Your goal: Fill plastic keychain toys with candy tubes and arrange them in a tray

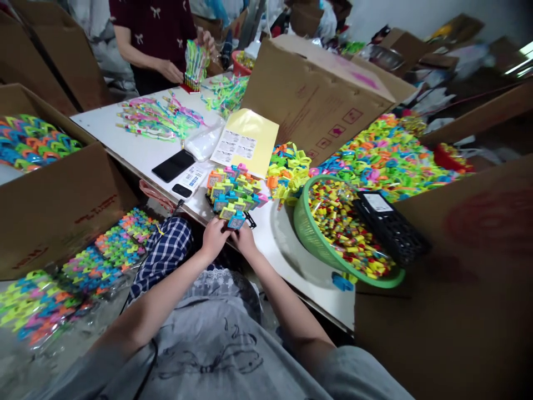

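My left hand (215, 238) and my right hand (244, 238) meet at the table's front edge, fingers curled in close to a blue toy watch (236, 220). Both appear closed on its lower part, though the fingertips are partly hidden. Behind it, several toy watches (229, 191) in orange, yellow, blue, green and pink stand in a tight cluster. Under the cluster, a black rack (251, 220) shows at the edge.
A green basket (320, 244) of small yellow-and-red pieces stands right, a black rack (391, 228) resting on it. Beyond lies a large pile of toy watches (387, 153). A phone (174, 165), yellow sheet (260, 139) and carton (308, 100) are ahead. Across the table, a person handles strands.
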Motion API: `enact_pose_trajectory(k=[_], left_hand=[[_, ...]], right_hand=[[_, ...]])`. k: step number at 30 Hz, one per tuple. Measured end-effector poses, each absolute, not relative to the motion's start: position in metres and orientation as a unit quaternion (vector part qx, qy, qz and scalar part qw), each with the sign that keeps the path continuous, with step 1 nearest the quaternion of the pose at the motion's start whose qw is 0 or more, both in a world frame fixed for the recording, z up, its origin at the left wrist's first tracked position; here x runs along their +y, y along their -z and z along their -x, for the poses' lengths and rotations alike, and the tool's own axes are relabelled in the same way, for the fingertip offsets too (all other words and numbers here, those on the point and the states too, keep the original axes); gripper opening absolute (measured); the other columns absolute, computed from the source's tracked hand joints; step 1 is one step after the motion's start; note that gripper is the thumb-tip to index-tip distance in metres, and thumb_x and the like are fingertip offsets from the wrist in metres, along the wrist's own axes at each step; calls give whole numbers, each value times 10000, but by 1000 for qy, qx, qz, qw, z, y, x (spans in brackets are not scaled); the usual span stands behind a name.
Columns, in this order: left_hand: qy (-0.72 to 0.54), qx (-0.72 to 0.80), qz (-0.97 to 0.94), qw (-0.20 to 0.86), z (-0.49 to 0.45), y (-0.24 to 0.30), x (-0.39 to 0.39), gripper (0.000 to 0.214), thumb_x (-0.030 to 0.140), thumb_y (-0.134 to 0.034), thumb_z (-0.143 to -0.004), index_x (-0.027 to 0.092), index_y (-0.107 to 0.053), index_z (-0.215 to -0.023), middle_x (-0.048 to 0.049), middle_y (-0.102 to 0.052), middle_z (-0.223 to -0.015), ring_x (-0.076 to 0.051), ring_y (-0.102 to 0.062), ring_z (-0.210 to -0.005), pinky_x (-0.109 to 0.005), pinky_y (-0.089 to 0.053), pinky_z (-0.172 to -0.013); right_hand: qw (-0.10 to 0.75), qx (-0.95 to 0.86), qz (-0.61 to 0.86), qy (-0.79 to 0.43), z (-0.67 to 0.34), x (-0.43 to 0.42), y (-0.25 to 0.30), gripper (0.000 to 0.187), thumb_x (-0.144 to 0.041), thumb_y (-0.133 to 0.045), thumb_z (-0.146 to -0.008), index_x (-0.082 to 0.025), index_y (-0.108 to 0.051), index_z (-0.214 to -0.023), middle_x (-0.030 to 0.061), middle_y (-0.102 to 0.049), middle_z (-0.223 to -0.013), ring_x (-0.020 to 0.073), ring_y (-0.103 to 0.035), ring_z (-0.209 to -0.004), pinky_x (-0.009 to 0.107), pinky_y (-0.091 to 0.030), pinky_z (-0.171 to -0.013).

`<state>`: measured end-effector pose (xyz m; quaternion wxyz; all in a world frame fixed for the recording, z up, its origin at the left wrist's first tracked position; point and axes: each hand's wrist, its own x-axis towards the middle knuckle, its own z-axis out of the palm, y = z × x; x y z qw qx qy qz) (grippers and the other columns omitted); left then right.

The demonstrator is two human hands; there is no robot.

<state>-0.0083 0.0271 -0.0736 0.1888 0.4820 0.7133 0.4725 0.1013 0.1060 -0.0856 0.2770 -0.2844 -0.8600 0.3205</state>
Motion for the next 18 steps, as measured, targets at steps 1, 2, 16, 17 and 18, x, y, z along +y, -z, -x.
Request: enact_pose_trajectory(k=[1,2,16,17,18], left_hand=[[-474,714,-480,186,8,75,27,64,134,-599,-782,176,-646,-797,-39,-605,-858,-198,-594,-846,-296,-472,-768],[-475,714,-480,183,9,77,28,77,126,-594,-783,175,-649,-806,-41,-611,-866,-199,-597,-857,-298,-474,-779],[-448,732,-492,147,8,84,29,165,133,-579,-792,174,-663,-927,-84,-637,-953,-246,-612,-946,-344,-492,-838],[-445,732,-496,143,8,84,29,169,133,-573,-795,173,-664,-931,-87,-636,-953,-249,-612,-946,-348,-493,-840],[-442,732,-500,138,7,83,30,169,134,-570,-797,173,-666,-931,-90,-635,-949,-250,-612,-942,-350,-495,-840]], right_hand=[[276,-862,283,-317,-101,105,84,152,-204,-488,-779,-208,-635,-819,103,-675,-927,262,-569,-903,433,-442,-845],[274,-865,276,-316,-102,105,82,136,-205,-501,-777,-207,-635,-799,101,-679,-905,262,-568,-895,437,-437,-848],[336,-669,592,-297,-130,246,60,278,-249,-499,-790,-117,-606,-1010,155,-665,-928,275,-609,-924,427,-435,-874],[336,-668,593,-297,-126,253,60,229,-246,-531,-771,-122,-612,-945,156,-662,-897,278,-607,-911,428,-435,-869],[342,-665,594,-297,-123,257,61,183,-243,-550,-758,-130,-608,-889,150,-658,-855,276,-606,-884,427,-437,-856]])
